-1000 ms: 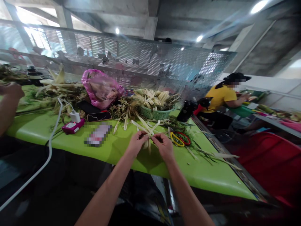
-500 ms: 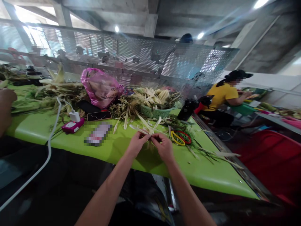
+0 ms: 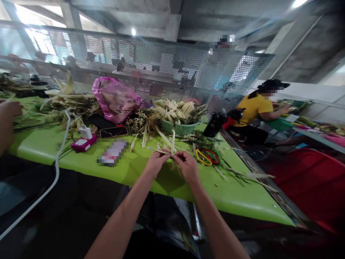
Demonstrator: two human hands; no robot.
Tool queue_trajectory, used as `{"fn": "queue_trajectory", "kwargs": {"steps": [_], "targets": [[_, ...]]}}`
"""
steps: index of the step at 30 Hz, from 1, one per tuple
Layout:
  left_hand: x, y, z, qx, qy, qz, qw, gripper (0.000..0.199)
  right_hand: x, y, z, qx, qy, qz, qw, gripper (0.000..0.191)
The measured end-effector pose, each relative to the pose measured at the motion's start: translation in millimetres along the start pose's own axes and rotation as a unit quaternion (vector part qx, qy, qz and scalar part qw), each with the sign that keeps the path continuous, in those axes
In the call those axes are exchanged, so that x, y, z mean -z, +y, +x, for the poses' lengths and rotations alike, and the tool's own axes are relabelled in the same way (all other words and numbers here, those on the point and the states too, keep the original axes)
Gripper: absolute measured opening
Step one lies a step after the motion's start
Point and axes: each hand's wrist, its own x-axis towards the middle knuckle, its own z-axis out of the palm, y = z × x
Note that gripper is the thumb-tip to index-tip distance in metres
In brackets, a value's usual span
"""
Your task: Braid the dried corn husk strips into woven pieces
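My left hand (image 3: 156, 162) and my right hand (image 3: 188, 167) meet over the front of the green table, fingers pinched on pale leaf strips (image 3: 173, 139). One strip stands up between the hands and another sticks out left past my left fingers. Fingertips partly hide where the strips cross. Just right of my right hand lie scissors with yellow and red handles (image 3: 204, 157), among green sprigs. Behind the hands sits a green plastic basket (image 3: 178, 128) heaped with pale leaf pieces (image 3: 175, 110).
A pink plastic bag (image 3: 115, 99), a dark phone (image 3: 113, 132), a blurred-out phone (image 3: 113, 153) and a purple power block (image 3: 83, 143) with a white cable (image 3: 57, 169) lie leftward. A black bottle (image 3: 214, 124) is near the right edge. Another person's hand (image 3: 9, 109) shows far left.
The strip between my hands has swung from leaning right to nearly upright. My hands stay close together in the same place. The person behind the mesh has shifted right.
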Motion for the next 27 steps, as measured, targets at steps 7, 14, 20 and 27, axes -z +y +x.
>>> {"fn": "queue_trajectory", "kwargs": {"steps": [7,14,20,27], "targets": [[0.0,-2.4,-0.4,-0.016,-0.021,0.013,1.000,0.023,0.7,1.1,0.0,-0.025,-0.015,0.039,0.999,0.020],[0.5,-1.0,-0.2,0.000,-0.010,0.005,1.000,0.027,1.4,2.9,-0.7,-0.022,-0.011,0.042,0.999,0.023],[-1.6,-1.8,0.1,0.007,-0.043,-0.028,0.999,0.031,2.2,9.5,0.3,0.002,-0.003,0.021,1.000,0.019],[-1.8,-3.7,1.8,-0.025,-0.065,-0.035,0.997,0.025,-1.8,3.8,1.0,0.008,0.021,-0.003,1.000,0.017]]}}
